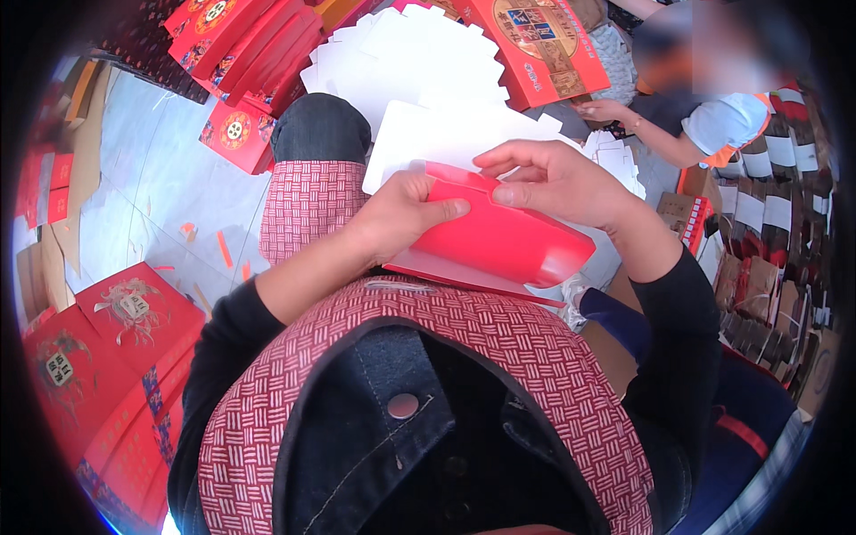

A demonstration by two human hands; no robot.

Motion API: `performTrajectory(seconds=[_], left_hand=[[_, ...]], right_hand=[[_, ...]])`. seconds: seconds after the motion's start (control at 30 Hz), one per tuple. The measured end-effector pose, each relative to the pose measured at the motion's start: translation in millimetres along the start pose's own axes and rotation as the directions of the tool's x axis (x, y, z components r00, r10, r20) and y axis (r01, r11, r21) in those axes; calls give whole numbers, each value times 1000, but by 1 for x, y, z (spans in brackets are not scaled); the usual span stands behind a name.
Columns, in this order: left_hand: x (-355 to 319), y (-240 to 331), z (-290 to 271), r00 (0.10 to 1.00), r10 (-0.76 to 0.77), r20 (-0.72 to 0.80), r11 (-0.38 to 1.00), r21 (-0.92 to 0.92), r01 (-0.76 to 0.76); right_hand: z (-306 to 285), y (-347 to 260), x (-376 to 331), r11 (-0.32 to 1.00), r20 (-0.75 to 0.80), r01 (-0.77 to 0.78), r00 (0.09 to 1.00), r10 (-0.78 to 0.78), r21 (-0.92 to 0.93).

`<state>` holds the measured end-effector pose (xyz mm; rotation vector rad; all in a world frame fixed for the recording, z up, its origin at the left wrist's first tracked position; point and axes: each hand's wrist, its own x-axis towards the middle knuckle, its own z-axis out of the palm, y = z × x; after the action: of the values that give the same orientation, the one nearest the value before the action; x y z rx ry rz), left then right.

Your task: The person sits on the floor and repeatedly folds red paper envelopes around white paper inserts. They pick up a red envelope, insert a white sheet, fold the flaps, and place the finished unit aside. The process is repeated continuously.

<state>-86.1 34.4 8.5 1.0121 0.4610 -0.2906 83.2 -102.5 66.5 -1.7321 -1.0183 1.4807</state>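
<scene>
A folded red cardboard box with a glossy bulge at its right end is held above my lap. My left hand is closed on its left side, thumb lying flat on the red face. My right hand is at the far edge, its thumb pressed on the card and its fingers curved beyond that edge; their tips are partly hidden. Under the box, another red edged piece rests against my patterned apron. Beyond my hands lies a white card sheet.
Fanned white card blanks spread ahead. Red printed boxes are stacked at the far left, and a large one stands at the far right. More red boxes lie at left. A co-worker's arm reaches in at right, near bundled stacks.
</scene>
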Motion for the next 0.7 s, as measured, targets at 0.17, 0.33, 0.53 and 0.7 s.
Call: performTrajectory(seconds=[0.17, 0.33, 0.53, 0.7], left_hand=[[-1, 1, 1, 1000, 19, -20, 998, -54, -20], [4, -3, 1, 1000, -14, 6, 999, -40, 14], [-2, 4, 4, 1000, 17, -21, 999, 51, -16], [1, -2, -1, 1000, 18, -6, 999, 39, -18]], right_hand=[[-1, 0, -13, 974, 4, 16, 1000, -15, -227], [7, 7, -7, 957, -147, -34, 989, -9, -287], [22, 15, -1, 917, -199, 72, 967, -161, -393], [26, 14, 2, 913, -214, 63, 963, -162, -403]])
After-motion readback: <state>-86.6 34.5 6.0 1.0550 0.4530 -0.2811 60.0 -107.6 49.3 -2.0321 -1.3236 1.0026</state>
